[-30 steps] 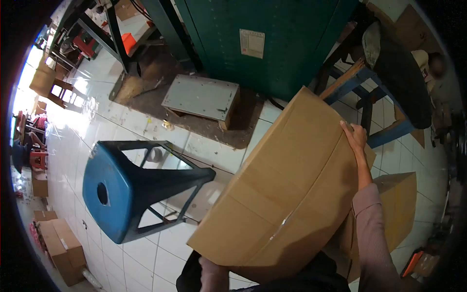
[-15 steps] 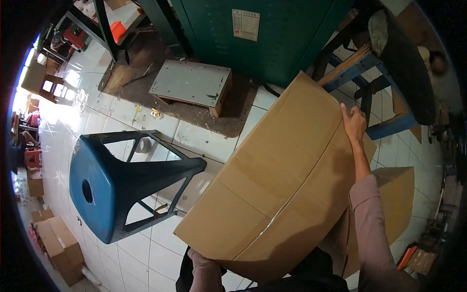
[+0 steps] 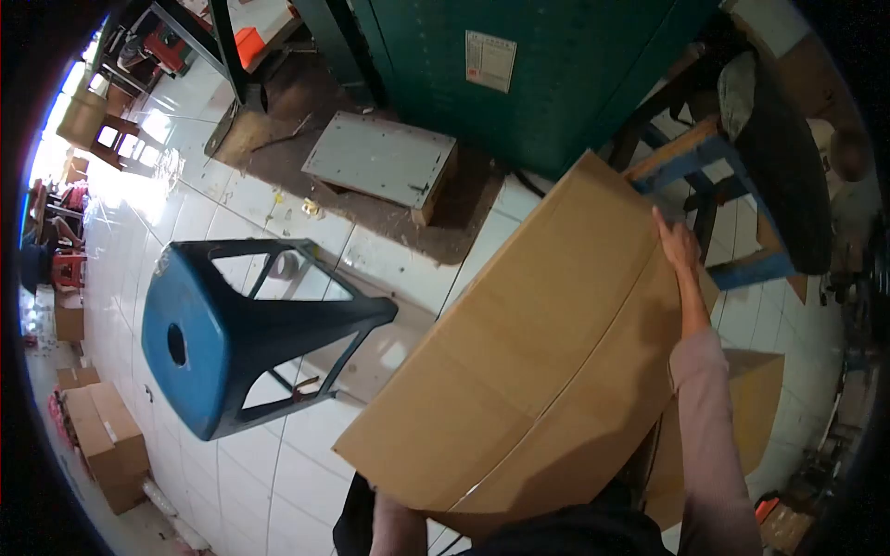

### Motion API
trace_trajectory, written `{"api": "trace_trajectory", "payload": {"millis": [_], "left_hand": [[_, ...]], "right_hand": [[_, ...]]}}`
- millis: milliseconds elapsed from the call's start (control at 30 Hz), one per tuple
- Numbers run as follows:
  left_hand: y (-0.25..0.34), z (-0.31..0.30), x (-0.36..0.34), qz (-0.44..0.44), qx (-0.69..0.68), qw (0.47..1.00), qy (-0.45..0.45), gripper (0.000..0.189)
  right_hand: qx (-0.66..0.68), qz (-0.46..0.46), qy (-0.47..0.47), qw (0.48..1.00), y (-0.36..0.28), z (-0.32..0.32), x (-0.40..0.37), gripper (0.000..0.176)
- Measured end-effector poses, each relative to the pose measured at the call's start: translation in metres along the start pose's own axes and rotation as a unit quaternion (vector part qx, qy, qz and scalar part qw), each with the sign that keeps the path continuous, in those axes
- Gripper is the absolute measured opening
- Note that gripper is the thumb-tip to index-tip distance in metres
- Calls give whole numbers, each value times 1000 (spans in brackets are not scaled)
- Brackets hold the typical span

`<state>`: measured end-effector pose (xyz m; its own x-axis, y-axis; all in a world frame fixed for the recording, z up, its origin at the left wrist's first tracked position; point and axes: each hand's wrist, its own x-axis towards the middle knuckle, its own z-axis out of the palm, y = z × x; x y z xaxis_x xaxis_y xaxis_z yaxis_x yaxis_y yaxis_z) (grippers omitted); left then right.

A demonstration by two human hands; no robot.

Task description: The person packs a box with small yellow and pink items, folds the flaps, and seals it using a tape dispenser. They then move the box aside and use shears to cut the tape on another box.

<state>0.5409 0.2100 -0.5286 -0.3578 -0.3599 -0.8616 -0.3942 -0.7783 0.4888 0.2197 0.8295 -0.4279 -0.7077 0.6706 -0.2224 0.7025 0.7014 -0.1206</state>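
A large brown cardboard box [image 3: 519, 343], its long seam facing up, lies tilted in front of my body. At its upper right edge, my right hand [image 3: 681, 248] grips the cardboard, with the index finger laid along the surface. My left forearm [image 3: 399, 526] reaches to the box's lower left edge, where the fingers are hidden behind the cardboard. Another cardboard piece with open flaps [image 3: 756, 417] stands below my right arm, partly covered by it.
A blue plastic stool [image 3: 199, 343] lies on its side on the white tiles at left. A green metal cabinet [image 3: 575, 93] and a low grey platform [image 3: 380, 156] are ahead. A blue-framed seat [image 3: 774, 185] stands at right. More cartons [image 3: 107, 435] sit at lower left.
The view has shifted slightly, so the surroundings sit a little to the right. My right hand stays on the box edge, its index finger now straighter. The box has barely moved.
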Motion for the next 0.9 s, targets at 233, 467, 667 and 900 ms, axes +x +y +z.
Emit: {"api": "trace_trajectory", "payload": {"millis": [233, 467, 667, 900], "left_hand": [[31, -31, -72, -33, 54, 998, 20, 27], [86, -55, -186, -60, 116, 991, 39, 26], [163, -55, -279, -54, 171, 984, 12, 26], [331, -8, -369, 64, 344, 928, -127, 26]], "right_hand": [[43, 51, -50, 997, 17, -25, -43, 92], [114, 83, -60, 988, 24, -91, -133, 83], [232, 134, 49, 962, 36, -218, -216, 74], [198, 239, 133, 941, 75, -278, -350, 81]]}}
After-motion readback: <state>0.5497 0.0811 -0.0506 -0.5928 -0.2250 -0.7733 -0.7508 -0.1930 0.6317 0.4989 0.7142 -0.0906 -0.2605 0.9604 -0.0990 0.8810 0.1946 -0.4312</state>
